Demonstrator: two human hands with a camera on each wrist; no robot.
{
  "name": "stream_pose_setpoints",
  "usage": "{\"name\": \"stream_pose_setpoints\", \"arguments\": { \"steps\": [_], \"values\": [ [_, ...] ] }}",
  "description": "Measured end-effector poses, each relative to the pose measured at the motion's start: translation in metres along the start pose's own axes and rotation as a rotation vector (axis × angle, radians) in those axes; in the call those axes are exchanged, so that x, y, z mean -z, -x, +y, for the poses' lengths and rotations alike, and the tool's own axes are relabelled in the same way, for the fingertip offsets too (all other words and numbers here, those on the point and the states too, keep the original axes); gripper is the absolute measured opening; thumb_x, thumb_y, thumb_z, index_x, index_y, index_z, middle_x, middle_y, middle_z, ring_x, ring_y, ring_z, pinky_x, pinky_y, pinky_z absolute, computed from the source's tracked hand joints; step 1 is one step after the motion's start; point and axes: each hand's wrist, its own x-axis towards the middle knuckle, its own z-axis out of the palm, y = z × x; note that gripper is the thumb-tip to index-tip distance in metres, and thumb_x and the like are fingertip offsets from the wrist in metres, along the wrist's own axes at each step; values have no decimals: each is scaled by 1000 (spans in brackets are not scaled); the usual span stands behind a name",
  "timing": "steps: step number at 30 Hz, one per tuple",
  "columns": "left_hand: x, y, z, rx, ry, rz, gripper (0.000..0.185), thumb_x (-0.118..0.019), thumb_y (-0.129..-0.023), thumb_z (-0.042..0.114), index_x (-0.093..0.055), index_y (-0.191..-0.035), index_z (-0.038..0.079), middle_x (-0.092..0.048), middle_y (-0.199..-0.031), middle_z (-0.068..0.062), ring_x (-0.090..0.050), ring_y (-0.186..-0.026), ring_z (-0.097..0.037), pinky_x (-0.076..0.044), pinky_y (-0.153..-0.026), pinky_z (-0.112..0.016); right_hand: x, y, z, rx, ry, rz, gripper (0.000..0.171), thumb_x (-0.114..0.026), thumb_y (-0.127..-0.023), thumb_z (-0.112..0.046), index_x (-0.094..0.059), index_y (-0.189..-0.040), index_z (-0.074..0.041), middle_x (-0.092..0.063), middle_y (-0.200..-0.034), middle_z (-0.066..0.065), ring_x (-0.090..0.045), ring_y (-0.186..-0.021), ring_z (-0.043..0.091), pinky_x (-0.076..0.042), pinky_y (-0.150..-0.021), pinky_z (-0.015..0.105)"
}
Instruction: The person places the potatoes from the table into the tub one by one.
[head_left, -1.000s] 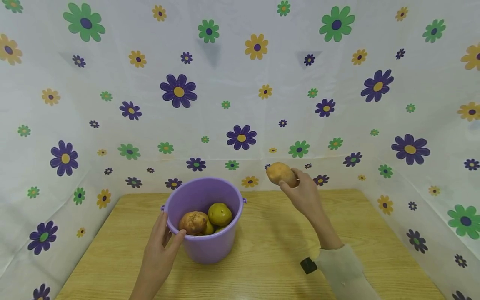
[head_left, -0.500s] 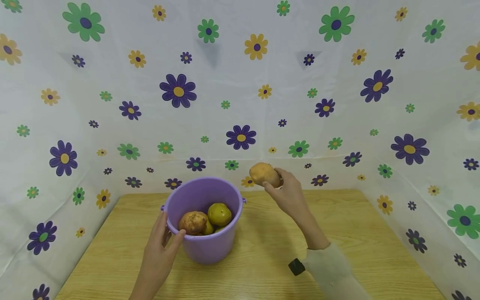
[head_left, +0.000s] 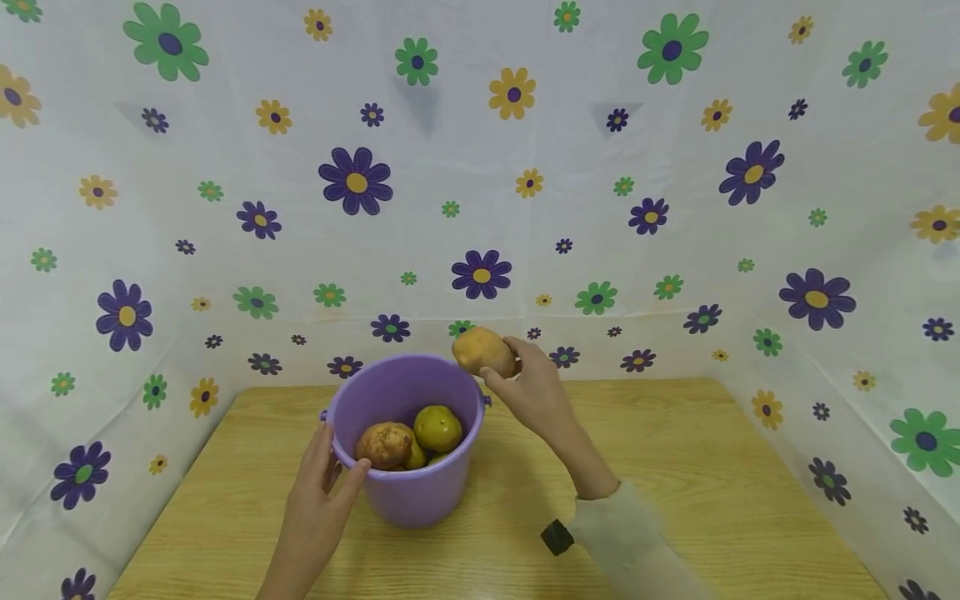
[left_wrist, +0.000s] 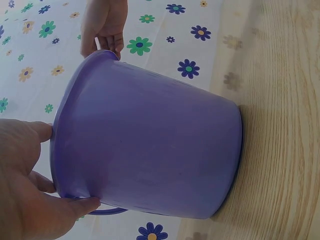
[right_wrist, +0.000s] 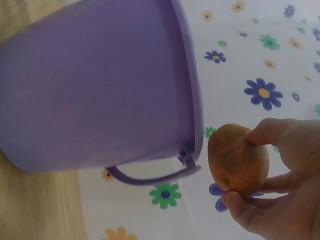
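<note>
A purple bucket stands upright on the table. Inside it lie a brown potato with dark patches and a glossy yellow-green round piece, whose kind I cannot tell; more yellowish pieces show partly beneath. My left hand touches the bucket's rim at its near left side, fingers and thumb spread along it; the left wrist view shows the fingertips against the outer wall. My right hand holds a light-brown potato between thumb and fingers, just above the bucket's right rim. The right wrist view shows that potato beside the rim.
The bucket's purple handle hangs down on its outer side. A wooden table spreads under everything. White sheeting with printed flowers encloses the back and both sides. A black block sits at the right sleeve's cuff.
My right hand has moved left with the potato, from well right of the bucket to its right rim. The left hand and the bucket have stayed in place.
</note>
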Motion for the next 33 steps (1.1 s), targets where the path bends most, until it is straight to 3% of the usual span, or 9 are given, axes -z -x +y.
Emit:
{"name": "stream_pose_setpoints", "arguments": {
  "steps": [6, 10, 16, 24, 33],
  "values": [
    [0, 0, -1, -13, 4, 0, 79, -62, -106, 20, -12, -165, 1, -8, -171, -20, -23, -153, -42, -30, -119, -38, -16, 1, -15, 18, -28, -52, 58, -76, -93, -20, -56, -141, 7, -65, -122, 19, -62, -97, 25, -62, -78, 34],
    [1, 0, -1, -1, 3, -1, 80, -63, -106, 21, -12, -164, 1, -7, -171, -21, -22, -153, -42, -30, -119, -38, -28, 1, -23, 46, -30, -79, 57, -76, -93, -22, -57, -141, 5, -66, -121, 17, -61, -94, 24, -61, -76, 33],
    [1, -1, -1, 12, 3, -3, 81, -63, -106, 21, -11, -164, 0, -6, -171, -21, -21, -153, -42, -30, -120, -38, -41, 2, -32, 58, -14, -111, 58, -75, -94, -27, -58, -141, 2, -65, -130, 18, -66, -108, 27, -63, -89, 39],
    [2, 0, 0, 26, 5, -3, 80, -62, -106, 23, -13, -165, 2, -7, -171, -19, -20, -154, -39, -31, -121, -41, -54, 2, -36, 63, 23, -137, 55, -75, -94, -28, -61, -137, 2, -68, -121, 16, -67, -101, 26, -64, -86, 39],
    [1, 0, 0, 22, -9, -4, 80, -62, -106, 25, -12, -165, 2, -6, -171, -20, -21, -153, -41, -30, -120, -40, -63, 2, -36, 27, 85, -139, 61, -73, -96, -36, -58, -142, 1, -66, -131, 18, -65, -115, 32, -61, -97, 46]
  ]
}}
